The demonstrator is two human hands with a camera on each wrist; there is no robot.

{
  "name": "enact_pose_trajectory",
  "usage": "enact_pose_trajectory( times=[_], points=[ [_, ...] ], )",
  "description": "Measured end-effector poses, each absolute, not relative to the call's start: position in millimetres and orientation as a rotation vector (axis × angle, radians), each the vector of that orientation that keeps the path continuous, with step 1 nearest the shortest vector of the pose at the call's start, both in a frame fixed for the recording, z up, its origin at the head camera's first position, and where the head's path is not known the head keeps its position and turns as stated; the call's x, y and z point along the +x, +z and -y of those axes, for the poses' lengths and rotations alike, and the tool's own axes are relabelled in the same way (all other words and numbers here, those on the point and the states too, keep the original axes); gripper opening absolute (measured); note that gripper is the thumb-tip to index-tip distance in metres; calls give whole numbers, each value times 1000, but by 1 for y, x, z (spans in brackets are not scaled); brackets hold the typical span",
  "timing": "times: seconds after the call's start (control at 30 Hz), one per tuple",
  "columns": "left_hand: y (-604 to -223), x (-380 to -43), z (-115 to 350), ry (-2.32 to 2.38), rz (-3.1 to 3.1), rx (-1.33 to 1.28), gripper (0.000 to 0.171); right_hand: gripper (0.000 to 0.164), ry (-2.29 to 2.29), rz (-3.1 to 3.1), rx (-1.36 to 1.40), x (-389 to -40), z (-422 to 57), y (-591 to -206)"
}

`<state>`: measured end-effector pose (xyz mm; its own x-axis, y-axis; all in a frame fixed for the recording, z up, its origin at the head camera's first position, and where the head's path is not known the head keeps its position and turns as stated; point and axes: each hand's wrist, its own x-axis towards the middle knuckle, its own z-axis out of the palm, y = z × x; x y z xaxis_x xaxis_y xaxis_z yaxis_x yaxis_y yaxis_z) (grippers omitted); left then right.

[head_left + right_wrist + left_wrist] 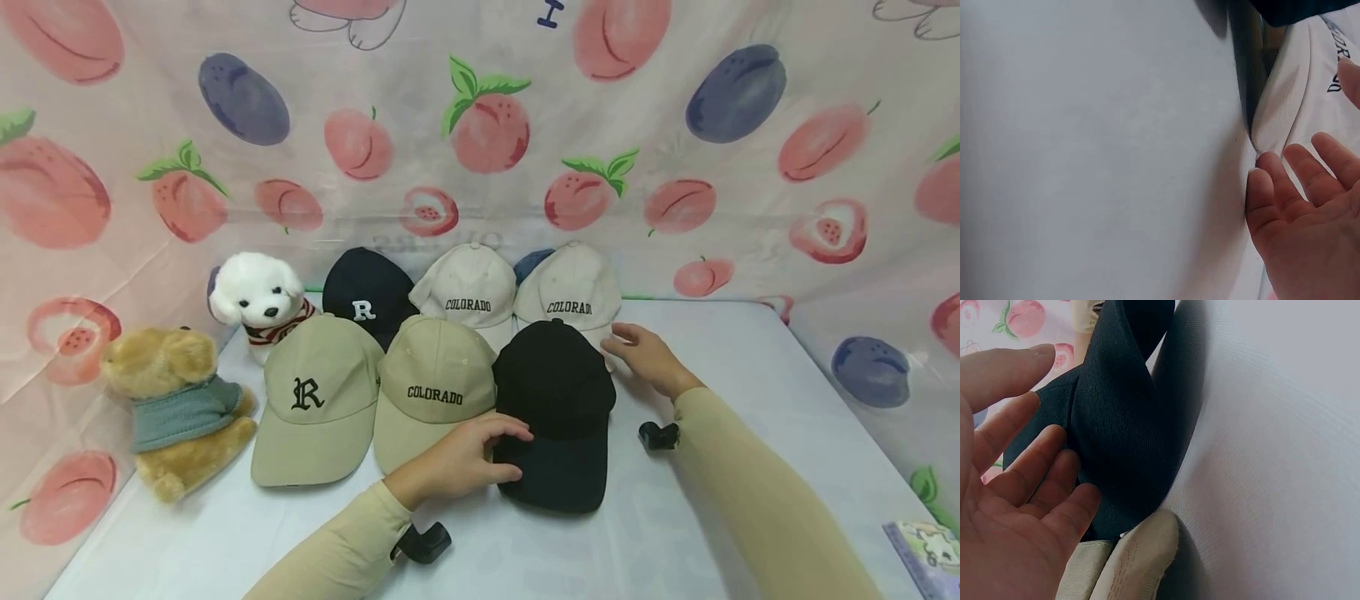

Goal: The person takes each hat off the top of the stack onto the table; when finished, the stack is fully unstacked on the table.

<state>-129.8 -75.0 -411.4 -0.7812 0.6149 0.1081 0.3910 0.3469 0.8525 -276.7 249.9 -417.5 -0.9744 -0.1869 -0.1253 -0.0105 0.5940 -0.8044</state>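
In the head view, a plain black cap (555,379) lies at the front right of two rows of caps, brim toward me. My left hand (468,457) is at the left side of its brim, fingers loosely bent and apart. The left wrist view shows those fingers (1054,459) beside the black cloth, gripping nothing. My right hand (651,362) hovers by the right edge of the rear right white "COLORADO" cap (570,283). From the right wrist, its relaxed fingers (1310,175) appear close to that cap's brim (1282,100); contact is unclear.
A beige "COLORADO" cap (435,358) and a beige "R" cap (318,392) stand left of the black one. Behind are a black "R" cap (367,287), another white cap (472,279) and something blue (532,262). Two plush toys, a white dog (258,292) and a brown bear (187,425), sit left.
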Motion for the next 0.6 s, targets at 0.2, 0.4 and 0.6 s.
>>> enact_pose_trajectory(
  times=[0.2,0.4,0.6],
  points=[
    [-411,-129,76,1409,-2380,914,39,72,-1439,-2557,-151,-285,-245,-417],
    [-410,-128,76,1402,-2389,922,39,72,-1476,-2504,-140,-287,-244,-417],
    [-411,-128,77,1412,-2382,917,39,74,-1501,-2490,-161,-285,-247,-415]
  ],
)
